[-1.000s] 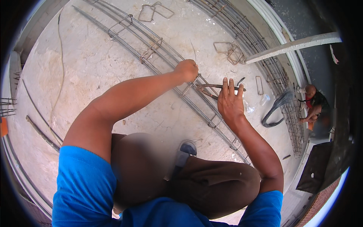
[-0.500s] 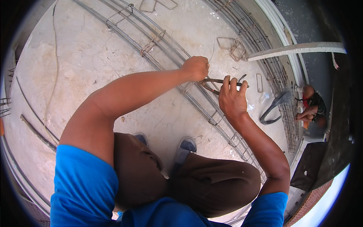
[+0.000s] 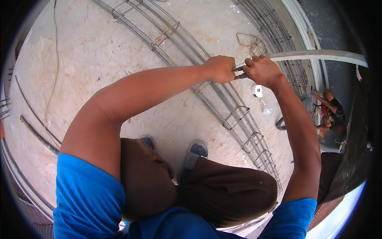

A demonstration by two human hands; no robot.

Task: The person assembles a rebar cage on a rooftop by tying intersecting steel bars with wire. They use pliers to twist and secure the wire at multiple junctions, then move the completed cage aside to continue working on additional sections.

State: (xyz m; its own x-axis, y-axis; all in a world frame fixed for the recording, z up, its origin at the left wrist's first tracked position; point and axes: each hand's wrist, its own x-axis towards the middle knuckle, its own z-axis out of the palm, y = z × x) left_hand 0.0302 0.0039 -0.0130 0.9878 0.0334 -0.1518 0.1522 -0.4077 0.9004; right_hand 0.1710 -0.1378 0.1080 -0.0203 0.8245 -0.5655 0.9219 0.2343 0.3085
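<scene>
My right hand [image 3: 263,72] is closed around the dark handles of a pair of pincers [image 3: 239,75]. Their jaw end points at my left hand [image 3: 221,69], which is closed in a fist right beside it. A thin wire [image 3: 240,64] runs between the two hands, seeming to come out of the left fist; its ends are hidden by the fingers. Both hands are over a long rebar cage [image 3: 223,115] of steel bars with square stirrups, which slants across the floor. The fist hides the spot on the cage beneath it.
A second rebar cage [image 3: 278,38] lies farther right, with loose bent stirrups [image 3: 254,44] beside it. A white object with a dark square [image 3: 257,91] rests on the concrete floor [image 3: 167,131]. A pale beam [image 3: 318,54] juts in from the right. Another person [image 3: 330,109] sits at far right.
Both hands have moved right and slightly up, the right hand farther, carrying the pincers. The pincers' handles are now more covered by my fingers. The other person's arm has shifted.
</scene>
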